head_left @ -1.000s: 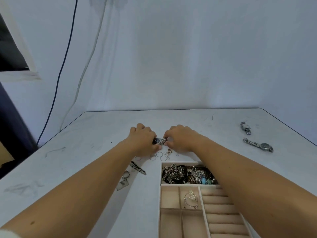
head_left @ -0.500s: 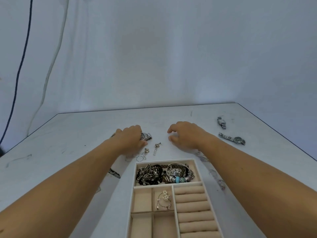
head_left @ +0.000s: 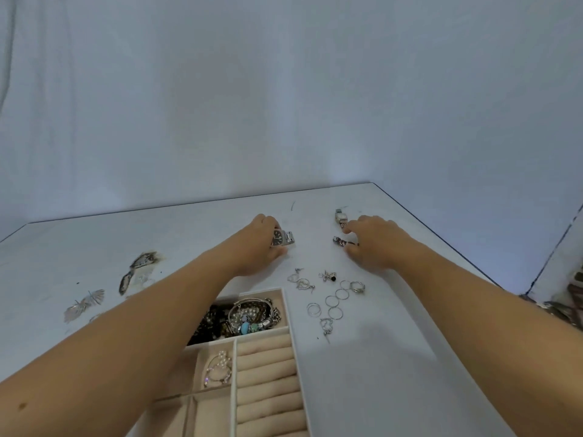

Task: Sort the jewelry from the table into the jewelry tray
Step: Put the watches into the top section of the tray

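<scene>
Left hand (head_left: 257, 247) is gripping the dark-faced watch (head_left: 281, 238) on the bench (head_left: 189, 225), out past the jewelry tray (head_left: 287, 310). Right hand (head_left: 375, 244) curls over one end of a silver watch (head_left: 340, 241), but I can't tell if it's actually gripped. Loose rings (head_left: 334, 302) lie nearer, beside the tray.

Rear wall (head_left: 284, 89): pale blue-white, plain, faintly creased (soft vertical folds at upper left). White desk (head_left: 94, 241) extends back to it, with a dark edge line along its right side. Lighting cool and even; brighter patch low on wall, right of centre.
</scene>
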